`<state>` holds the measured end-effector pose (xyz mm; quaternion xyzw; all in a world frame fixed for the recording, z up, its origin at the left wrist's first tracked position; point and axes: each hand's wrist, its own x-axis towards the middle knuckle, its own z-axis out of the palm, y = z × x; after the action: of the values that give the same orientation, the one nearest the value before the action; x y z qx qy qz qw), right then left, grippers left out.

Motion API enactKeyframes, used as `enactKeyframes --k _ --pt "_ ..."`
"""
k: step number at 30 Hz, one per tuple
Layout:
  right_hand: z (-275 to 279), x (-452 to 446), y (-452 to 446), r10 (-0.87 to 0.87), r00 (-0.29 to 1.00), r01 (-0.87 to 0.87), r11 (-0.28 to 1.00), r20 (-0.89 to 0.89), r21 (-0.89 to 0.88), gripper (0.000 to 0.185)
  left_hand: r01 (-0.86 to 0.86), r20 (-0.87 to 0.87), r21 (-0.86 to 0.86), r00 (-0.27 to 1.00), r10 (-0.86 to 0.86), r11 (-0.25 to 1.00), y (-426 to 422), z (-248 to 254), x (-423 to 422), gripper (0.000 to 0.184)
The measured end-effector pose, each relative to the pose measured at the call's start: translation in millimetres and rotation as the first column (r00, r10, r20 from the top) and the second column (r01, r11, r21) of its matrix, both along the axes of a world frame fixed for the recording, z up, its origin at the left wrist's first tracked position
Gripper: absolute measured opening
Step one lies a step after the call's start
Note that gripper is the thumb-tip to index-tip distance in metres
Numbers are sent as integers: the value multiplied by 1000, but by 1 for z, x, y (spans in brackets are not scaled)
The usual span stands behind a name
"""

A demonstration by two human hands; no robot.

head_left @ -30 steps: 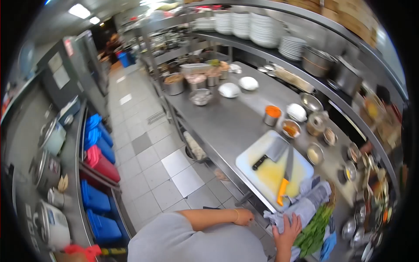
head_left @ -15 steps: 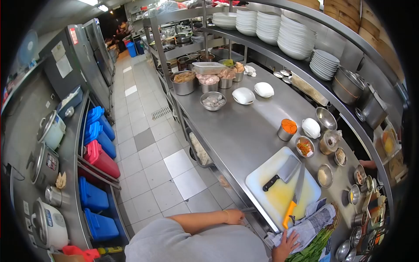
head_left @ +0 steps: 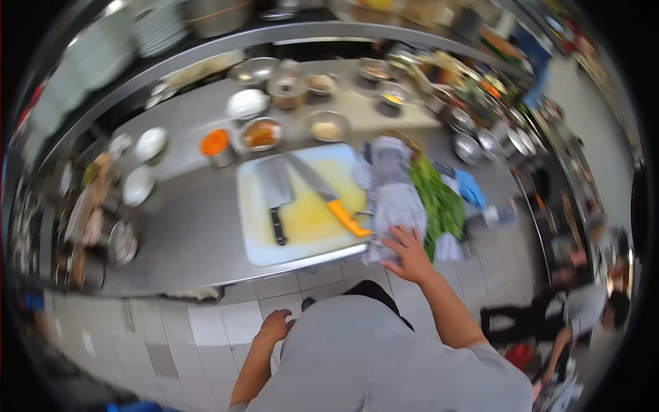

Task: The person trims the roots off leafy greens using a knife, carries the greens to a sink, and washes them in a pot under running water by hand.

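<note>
My right hand (head_left: 406,255) lies with spread fingers on the near end of a grey-white wrapped bundle (head_left: 395,185). Leafy greens (head_left: 439,206) lie along the bundle's right side. My left hand (head_left: 276,324) hangs below the table's front edge, its fingers slightly curled and apart, with nothing in them. To the left of the bundle is a white cutting board (head_left: 309,244) with yellow stains. On it rest a black-handled cleaver (head_left: 276,185) and a long knife with an orange handle (head_left: 347,218). The image is somewhat blurred.
Behind the board stand a tin of orange food (head_left: 217,145) and several metal bowls (head_left: 327,126). White bowls (head_left: 139,185) sit at the left. A shelf (head_left: 295,31) runs above the table's back. At the lower right is another person (head_left: 583,309). A blue cloth (head_left: 471,189) lies by the greens.
The view has swung to the right, so the board and bundle now appear nearer the middle. My right hand still touches the bundle. Another person has come into view at the lower right.
</note>
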<state>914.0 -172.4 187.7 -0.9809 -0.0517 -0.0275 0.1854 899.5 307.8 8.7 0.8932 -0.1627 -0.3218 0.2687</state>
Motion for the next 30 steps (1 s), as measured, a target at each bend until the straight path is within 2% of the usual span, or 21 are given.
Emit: enactKeyframes --k 3,4,6,7,9,11,13,16,18,19,21,22,24,25,28,30 --pt "3 -26 -9 -21 963 38 998 268 -57 56 65 -96 77 994 -58 995 10 -2 -3 47" --pt "0 -33 -7 -35 963 54 997 268 -63 56 84 -123 110 990 -70 990 16 -7 -4 49" --pt "0 -41 -3 -186 919 178 982 347 56 55 102 -154 141 985 -80 985 14 -5 -5 50" --pt "3 -38 -1 -194 917 186 981 349 57 55 82 -176 149 983 -55 985 10 7 0 51" --pt "10 -31 3 -320 871 295 947 372 126 57 83 -192 160 980 -52 984 -3 24 19 52" --pt "15 -18 5 -361 861 329 933 357 149 59 59 -106 61 993 -52 996 -20 33 29 53" --pt "19 -15 11 -401 850 361 916 343 175 61 108 -90 50 991 -103 993 -39 54 43 53" --pt "26 -13 11 -352 869 351 934 347 67 66 161 -40 19 986 -160 987 -68 77 65 52" --pt "22 -19 7 -355 882 361 932 310 40 69 171 50 -132 985 -166 976 -83 83 76 50" --pt "20 -22 2 -369 876 376 926 311 40 69 187 51 -132 982 -182 974 -95 101 80 50" --pt "18 -28 -13 -420 856 422 904 302 62 67 57 -29 -304 997 -70 951 -118 131 82 43" --pt "17 -31 -21 -428 853 430 901 299 61 67 65 -33 -304 996 -78 951 -126 127 82 43" --pt "20 -33 -44 -457 821 455 886 343 92 67 -145 -175 -512 983 62 847 -145 122 79 35" --pt "21 -33 -56 -477 813 469 876 335 110 66 -152 -180 -510 981 67 847 -156 125 77 35" --pt "10 -25 -96 -526 794 502 850 305 160 65 -205 -114 -557 979 170 805 -195 139 83 28" --pt "4 -13 -126 -517 800 487 856 304 174 64 -229 6 -640 953 303 734 -226 145 85 24"
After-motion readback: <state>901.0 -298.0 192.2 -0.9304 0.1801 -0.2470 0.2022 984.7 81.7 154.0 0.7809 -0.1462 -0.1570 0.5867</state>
